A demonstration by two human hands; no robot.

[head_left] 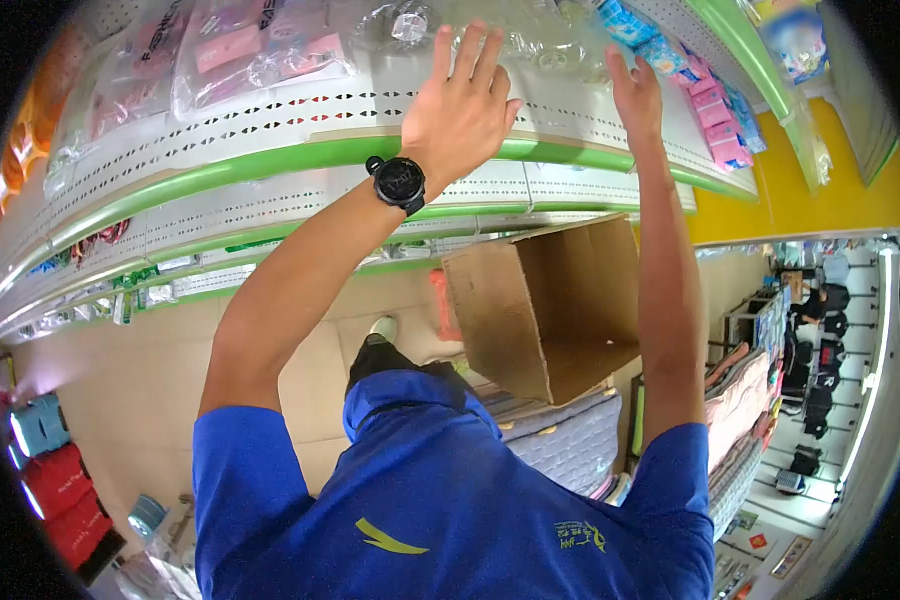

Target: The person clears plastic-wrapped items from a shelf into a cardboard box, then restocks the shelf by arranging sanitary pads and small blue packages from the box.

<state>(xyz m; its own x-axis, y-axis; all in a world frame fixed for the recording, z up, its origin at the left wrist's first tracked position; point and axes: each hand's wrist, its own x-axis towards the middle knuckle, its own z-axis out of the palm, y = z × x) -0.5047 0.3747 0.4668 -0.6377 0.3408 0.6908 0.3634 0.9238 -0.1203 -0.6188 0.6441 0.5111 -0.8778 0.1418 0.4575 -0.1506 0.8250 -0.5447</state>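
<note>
My left hand (460, 105), a black watch (400, 185) on its wrist, is spread flat at the shelf (360, 110), fingers apart, over clear plastic packaging (545, 45). The packaging lies between my two hands. At its right end is my right hand (635, 95), with the thumb and a finger apart; its other fingers are hard to see. Left of my left hand, clear bags with pink contents (235, 50) lie on the same shelf. Small blue and pink packets (705, 95) line the shelf to the right of my right hand.
An open cardboard box (495, 310) stands below the shelf, near my right forearm. Below it lies a grey quilted pad (570, 440). Lower shelves (270, 200) run under the top one. Folded textiles (740, 400) are at the right, red packages (70, 490) at the lower left.
</note>
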